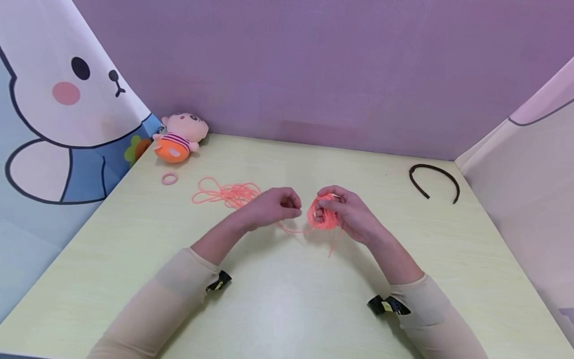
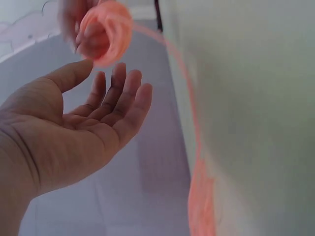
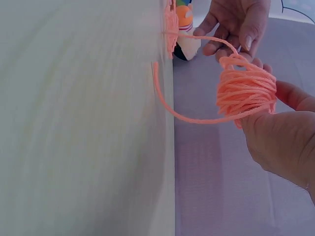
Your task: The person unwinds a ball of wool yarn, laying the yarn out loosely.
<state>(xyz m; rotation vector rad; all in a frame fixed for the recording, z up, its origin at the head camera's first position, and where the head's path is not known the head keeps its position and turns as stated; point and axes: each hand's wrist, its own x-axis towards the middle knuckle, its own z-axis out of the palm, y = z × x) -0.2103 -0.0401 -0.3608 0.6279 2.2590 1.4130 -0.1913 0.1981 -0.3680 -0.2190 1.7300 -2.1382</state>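
My right hand grips a wound coil of coral-pink cord, its fingers and thumb around the loops. Seen from the right wrist, the coil is thick with many wraps, and a loose tail hangs off it toward the table. Just left of it is my left hand, fingers loosely bent; the left wrist view shows its palm holding nothing. One strand runs from the coil past the left hand to a loose, tangled heap of the same cord on the table.
At the back left corner a plush doll with orange bottoms leans near the wall. In front of it lies a small pink ring. A dark headband rests at the right of the pale table. A purple backdrop rises behind.
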